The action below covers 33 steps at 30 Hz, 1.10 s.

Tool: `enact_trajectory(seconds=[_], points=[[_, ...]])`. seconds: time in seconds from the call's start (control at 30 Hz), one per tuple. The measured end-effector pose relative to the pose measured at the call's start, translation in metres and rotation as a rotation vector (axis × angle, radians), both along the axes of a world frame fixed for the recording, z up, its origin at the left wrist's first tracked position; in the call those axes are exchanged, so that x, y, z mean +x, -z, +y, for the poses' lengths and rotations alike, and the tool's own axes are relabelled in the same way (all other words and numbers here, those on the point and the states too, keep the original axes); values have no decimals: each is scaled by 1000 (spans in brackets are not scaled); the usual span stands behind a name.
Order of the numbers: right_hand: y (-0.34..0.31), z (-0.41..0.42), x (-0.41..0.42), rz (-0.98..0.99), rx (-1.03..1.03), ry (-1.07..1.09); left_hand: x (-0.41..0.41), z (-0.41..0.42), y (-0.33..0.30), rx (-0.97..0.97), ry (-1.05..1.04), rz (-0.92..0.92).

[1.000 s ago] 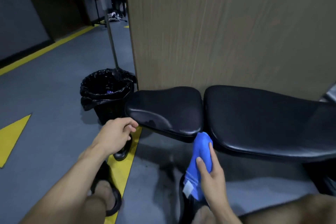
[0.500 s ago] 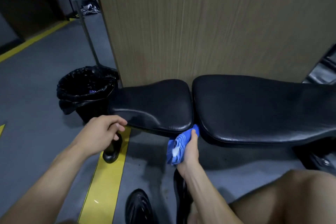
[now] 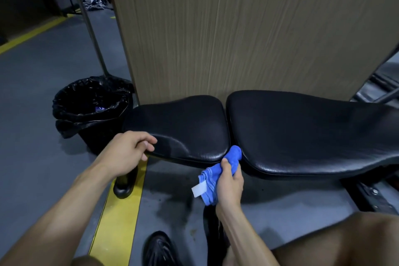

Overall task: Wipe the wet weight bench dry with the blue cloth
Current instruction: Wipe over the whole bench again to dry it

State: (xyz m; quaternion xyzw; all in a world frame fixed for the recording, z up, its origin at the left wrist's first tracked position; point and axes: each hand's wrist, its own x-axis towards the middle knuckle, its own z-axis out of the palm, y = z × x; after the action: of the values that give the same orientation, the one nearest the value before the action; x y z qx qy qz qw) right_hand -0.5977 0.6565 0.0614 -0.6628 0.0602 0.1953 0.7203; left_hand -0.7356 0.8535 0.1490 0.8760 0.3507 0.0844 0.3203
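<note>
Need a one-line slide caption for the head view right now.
Right hand presses the blue cloth into the gap between the weight bench pads; left hand rests at the seat edge.

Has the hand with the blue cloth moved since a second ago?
Yes. The right hand has lifted the cloth up to the gap between the bench pads.

Both forearms [image 3: 71,207] are seen bare, with no sleeves, watch or rings on the left hand [image 3: 125,153] or right hand [image 3: 228,183]. A glossy black shoe [image 3: 160,249] is worn; the knee [image 3: 336,242] is uncovered.
</note>
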Motion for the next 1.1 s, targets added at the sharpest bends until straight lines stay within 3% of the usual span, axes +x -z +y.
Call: enact_trajectory(seconds=[0.1,0.27,0.37,0.57,0.7,0.8,0.87,1.0,1.1], points=[[-16,-17,-9,-90,-10,-52,2,-4,-4,-9,15,-24],[-90,-33,-3,-606,15,-292,8,-12,-12,6,32,-85],[-120,-42,33,-787,-99,-256,8,-17,-16,-10,35,-117],[-135,-83,83,-859,-329,-19,4,-21,-15,-4,53,-143],[-157,-85,122,-886,-580,-22,3,-24,-14,-6,74,-136],[-175,-73,135,-1063,-736,25,0,-24,-15,-9,70,-131],[-170,-67,127,-1230,-857,-84,-3,-23,-16,-14,63,-132],[-92,-70,90,-1415,-1180,-733,-5,-21,-19,-16,45,-137],[-47,-87,69,-1497,-1327,-892,-2,-21,-17,-20,57,-142]])
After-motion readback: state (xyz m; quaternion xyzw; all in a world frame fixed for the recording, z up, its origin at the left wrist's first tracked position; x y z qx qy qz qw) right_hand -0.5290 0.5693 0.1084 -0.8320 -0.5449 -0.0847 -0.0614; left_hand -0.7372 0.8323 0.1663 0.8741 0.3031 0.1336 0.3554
